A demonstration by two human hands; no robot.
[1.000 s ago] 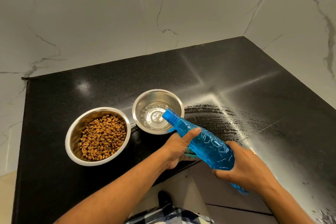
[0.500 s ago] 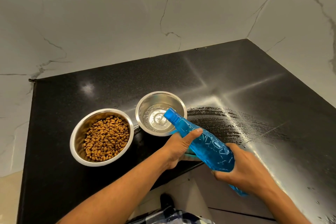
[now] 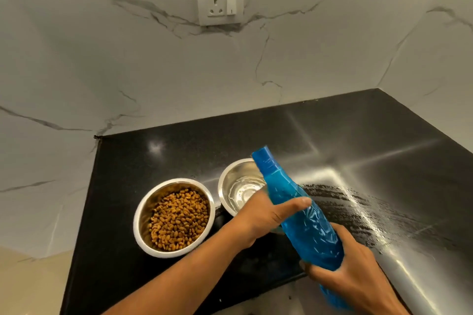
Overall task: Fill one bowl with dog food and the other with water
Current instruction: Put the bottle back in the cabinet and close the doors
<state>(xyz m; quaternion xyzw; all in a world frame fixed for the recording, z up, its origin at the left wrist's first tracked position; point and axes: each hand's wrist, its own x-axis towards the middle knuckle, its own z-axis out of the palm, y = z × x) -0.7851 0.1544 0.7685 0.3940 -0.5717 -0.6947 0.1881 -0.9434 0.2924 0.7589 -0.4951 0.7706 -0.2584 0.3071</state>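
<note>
Bottle (image 3: 294, 210) neck has lifted since earlier; mouth now above water bowl (image 3: 234, 186), right of kibble bowl (image 3: 174, 217). Left hand (image 3: 266, 215) and right hand (image 3: 358, 273) fingers clamp its body. Likely light, slick plastic; grip mid-body.

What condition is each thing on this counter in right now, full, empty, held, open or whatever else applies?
Dog food bowl: filled with kibble.
Water bowl: holds shallow water.
Blue bottle: uncapped, tilted mouth-up, held.
Left hand: gripping the bottle's middle.
Right hand: gripping the bottle's base.
Countertop: wet streaks right of the bowls.
Wall socket: nothing plugged in.
</note>
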